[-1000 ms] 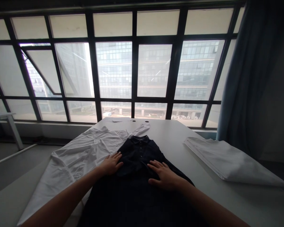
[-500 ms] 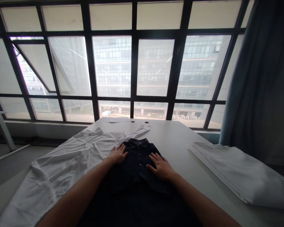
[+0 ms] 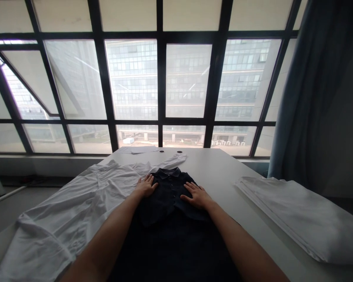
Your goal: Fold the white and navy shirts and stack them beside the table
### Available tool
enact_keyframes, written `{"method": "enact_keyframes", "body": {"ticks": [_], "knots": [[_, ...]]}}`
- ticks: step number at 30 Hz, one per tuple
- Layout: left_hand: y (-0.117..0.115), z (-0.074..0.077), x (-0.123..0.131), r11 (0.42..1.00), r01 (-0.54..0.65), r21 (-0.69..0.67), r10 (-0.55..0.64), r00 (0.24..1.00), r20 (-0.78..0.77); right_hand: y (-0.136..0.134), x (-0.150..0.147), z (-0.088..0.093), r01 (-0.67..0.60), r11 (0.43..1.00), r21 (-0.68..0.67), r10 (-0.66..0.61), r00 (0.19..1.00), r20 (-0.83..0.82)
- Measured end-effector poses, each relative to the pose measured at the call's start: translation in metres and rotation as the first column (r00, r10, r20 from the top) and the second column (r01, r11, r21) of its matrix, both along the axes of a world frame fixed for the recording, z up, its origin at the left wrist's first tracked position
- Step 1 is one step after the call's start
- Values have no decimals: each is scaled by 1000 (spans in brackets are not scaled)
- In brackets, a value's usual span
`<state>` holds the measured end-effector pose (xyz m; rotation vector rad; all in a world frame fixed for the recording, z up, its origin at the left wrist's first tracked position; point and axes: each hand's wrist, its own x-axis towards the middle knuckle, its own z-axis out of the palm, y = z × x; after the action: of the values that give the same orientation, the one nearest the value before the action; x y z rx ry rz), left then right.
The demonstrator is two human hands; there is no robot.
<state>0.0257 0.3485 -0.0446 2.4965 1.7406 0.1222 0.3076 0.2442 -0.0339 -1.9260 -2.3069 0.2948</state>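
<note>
A dark navy polo shirt (image 3: 170, 196) lies flat on the white table (image 3: 214, 172), collar toward the window, buttons facing up. My left hand (image 3: 145, 187) rests flat and open on its left shoulder, at the edge of the white cloth. On the shirt's right shoulder my right hand (image 3: 197, 196) lies flat too, fingers spread. Neither hand grips anything.
A crumpled white garment (image 3: 76, 203) spreads over the table's left side, one sleeve reaching behind the polo collar. Folded white fabric (image 3: 294, 211) lies at the right. Two round cable holes (image 3: 170, 151) sit near the far edge. Windows and a blue curtain (image 3: 312, 98) stand beyond.
Both hands have slid forward up the dark shirt from its chest to its shoulders near the collar. The camera view has tilted and moved forward slightly.
</note>
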Motion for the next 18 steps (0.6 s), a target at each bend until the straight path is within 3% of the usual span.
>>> {"method": "enact_keyframes", "body": {"ticks": [3, 6, 9, 13, 18], "knots": [[-3, 6, 1, 1000, 5, 21, -5, 1000, -20, 0, 1, -1, 20, 1000, 10, -20, 1000, 16], [-21, 15, 9, 993, 36, 110, -28, 997, -68, -6, 0, -4, 56, 997, 45, -58, 998, 39], [-57, 17, 20, 978, 160, 137, -155, 987, -44, -11, -1, -7, 75, 995, 61, -78, 996, 37], [-114, 6, 24, 953, 304, 1, -304, 952, 31, -14, -3, -5, 97, 995, 32, -97, 995, 11], [-157, 1, -7, 932, 363, 18, -364, 929, 72, -37, -3, 3, 146, 987, 61, -142, 988, -67]]}}
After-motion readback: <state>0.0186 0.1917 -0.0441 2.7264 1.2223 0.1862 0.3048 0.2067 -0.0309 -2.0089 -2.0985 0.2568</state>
